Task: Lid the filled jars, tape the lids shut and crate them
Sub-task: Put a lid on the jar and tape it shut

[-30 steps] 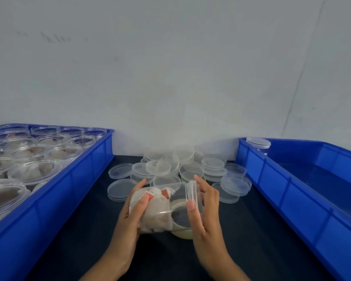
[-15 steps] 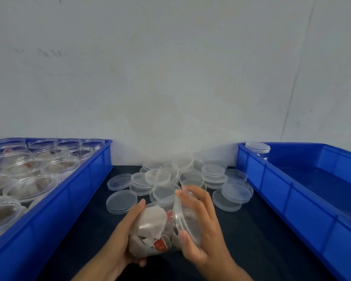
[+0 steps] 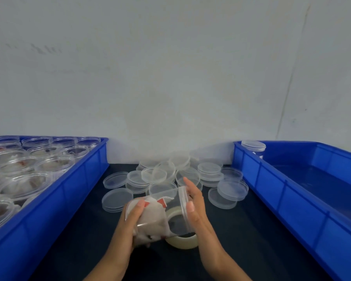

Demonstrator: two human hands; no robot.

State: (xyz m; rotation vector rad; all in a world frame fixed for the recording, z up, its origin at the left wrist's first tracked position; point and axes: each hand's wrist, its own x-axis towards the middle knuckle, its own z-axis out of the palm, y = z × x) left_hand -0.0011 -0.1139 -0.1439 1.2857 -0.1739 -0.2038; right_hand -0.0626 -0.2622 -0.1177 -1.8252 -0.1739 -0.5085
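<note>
Filled jar (image 3: 150, 218) held on its side above the dark table (image 3: 251, 240), mouth pointing right, packets with red bits inside. Left hand (image 3: 128, 224) wraps the jar body, fingers curled round it, thumb on top, likely to steady it against the push. Lid (image 3: 183, 203) sits on the mouth; right hand (image 3: 195, 207) presses it with palm and near-straight fingers, thumb along the rim, probably seating or twisting it; can't tell if fully closed. Tape roll (image 3: 182, 241) lies flat on the table right under the jar, close for the taping step. Pile of loose lids (image 3: 164, 175) just behind, within reach. Left crate (image 3: 73, 185) holds open filled jars (image 3: 28, 165), the supply. Right crate (image 3: 272, 185) holds one lidded jar (image 3: 253, 148) in the far corner, so crating looks barely started.
</note>
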